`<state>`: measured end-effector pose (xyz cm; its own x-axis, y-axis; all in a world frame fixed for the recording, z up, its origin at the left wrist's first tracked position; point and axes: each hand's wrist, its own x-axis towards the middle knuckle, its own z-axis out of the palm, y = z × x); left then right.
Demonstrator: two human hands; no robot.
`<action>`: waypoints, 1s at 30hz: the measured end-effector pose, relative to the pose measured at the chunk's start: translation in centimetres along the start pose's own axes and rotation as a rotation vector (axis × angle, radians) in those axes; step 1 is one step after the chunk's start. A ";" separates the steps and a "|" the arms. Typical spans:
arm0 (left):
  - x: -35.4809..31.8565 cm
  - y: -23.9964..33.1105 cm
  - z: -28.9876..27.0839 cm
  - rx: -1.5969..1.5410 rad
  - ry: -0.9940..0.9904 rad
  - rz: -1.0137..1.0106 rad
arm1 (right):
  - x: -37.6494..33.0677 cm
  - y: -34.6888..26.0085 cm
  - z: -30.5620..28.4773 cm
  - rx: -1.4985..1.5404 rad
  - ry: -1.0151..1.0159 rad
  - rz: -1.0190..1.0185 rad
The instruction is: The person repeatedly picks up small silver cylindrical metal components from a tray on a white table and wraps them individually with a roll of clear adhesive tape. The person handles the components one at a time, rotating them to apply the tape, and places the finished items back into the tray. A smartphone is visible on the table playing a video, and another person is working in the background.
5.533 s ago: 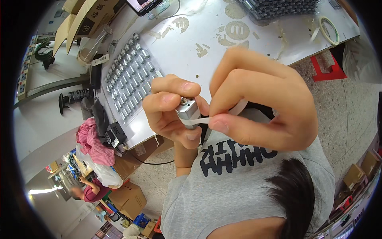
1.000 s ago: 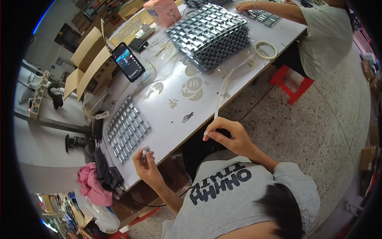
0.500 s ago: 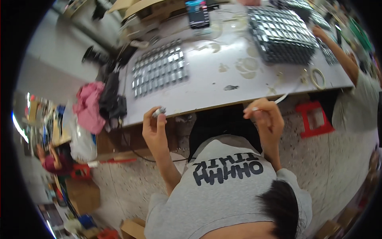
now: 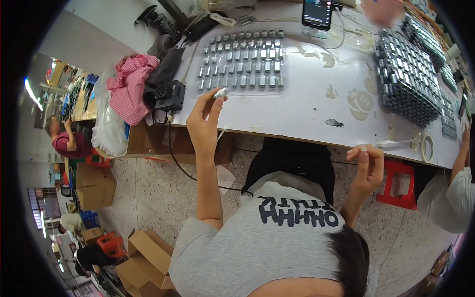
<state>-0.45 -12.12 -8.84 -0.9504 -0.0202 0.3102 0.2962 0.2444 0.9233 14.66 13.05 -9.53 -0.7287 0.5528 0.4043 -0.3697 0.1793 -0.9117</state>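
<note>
My left hand (image 4: 205, 121) is raised at the near left corner of a clear tray (image 4: 247, 92) filled with rows of small silver metal cylinders (image 4: 244, 67). Thumb and fingertips pinch one short silver cylinder (image 4: 221, 92). My right hand (image 4: 368, 168) is at the table's front edge, fingers curled, with a tiny white piece (image 4: 364, 149) between thumb and fingertip; its kind is too small to tell. Beyond that hand, a white strip (image 4: 396, 143) lies along the table edge beside a roll of tape (image 4: 426, 148).
Stacked trays of cylinders (image 4: 405, 79) stand on the right of the table (image 4: 307, 109). A lit phone (image 4: 316, 15) is at the back. A black box with a cable (image 4: 169, 95) and pink checked cloth (image 4: 131, 89) sit left. A red stool (image 4: 398, 185) and a co-worker (image 4: 448, 198) are right.
The view has swung, so the table's things sit farther right. My left hand has moved up to the tray's corner with the cylinder. The co-worker's arm has drawn away from the stacked trays.
</note>
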 end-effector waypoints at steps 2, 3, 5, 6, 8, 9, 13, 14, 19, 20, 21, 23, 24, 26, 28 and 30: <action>0.8 0.4 -0.1 -0.014 -0.010 0.023 | 0.5 0.3 0.0 -0.031 0.015 0.001; 0.9 1.0 0.0 -0.023 -0.015 0.027 | 0.6 0.4 0.0 -0.038 0.032 0.009; 0.8 1.7 0.5 -0.074 -0.028 0.044 | 1.1 0.7 -0.2 -0.063 0.035 0.003; 0.9 2.1 0.9 -0.105 -0.038 0.061 | 1.4 0.9 -0.3 -0.077 0.044 -0.007; 0.8 3.0 1.4 -0.176 -0.065 0.043 | 1.7 1.0 -0.4 -0.084 0.033 -0.020; 0.7 3.3 1.6 -0.213 -0.087 0.023 | 1.8 1.1 -0.5 -0.090 0.033 -0.027; 0.6 3.7 2.2 -0.319 -0.153 -0.041 | 2.1 1.4 -0.5 -0.074 0.056 -0.006; 0.5 3.5 2.1 -0.392 -0.185 -0.071 | 2.1 1.4 -0.4 -0.082 0.053 -0.008; -0.1 3.4 2.2 -0.798 -0.245 -0.313 | 2.1 1.1 -0.2 -0.096 0.078 0.024; -0.2 3.4 2.2 -0.849 -0.259 -0.347 | 2.1 1.1 -0.1 -0.099 0.088 0.035; -0.2 3.4 2.1 -0.901 -0.274 -0.381 | 2.1 1.0 0.0 -0.104 0.098 0.044; -0.5 3.4 2.1 -0.856 -0.256 -0.360 | 1.9 0.9 0.0 -0.101 0.106 0.055; -0.5 3.4 2.3 -0.764 -0.227 -0.298 | 2.0 0.9 0.0 -0.099 0.112 0.051; -0.5 3.6 2.7 -0.527 -0.153 -0.161 | 2.1 1.1 -0.1 -0.085 0.112 0.056; -0.6 3.8 3.0 -0.238 -0.066 -0.012 | 2.1 1.5 -0.3 -0.082 0.113 0.056; -0.4 3.2 3.2 -0.143 -0.062 0.078 | 2.4 1.8 -0.4 -0.090 0.106 0.052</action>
<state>0.53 -8.26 -6.75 -0.9269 0.0539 0.3714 0.3751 0.1028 0.9213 12.52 15.06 -10.20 -0.6785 0.6455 0.3507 -0.2765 0.2179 -0.9360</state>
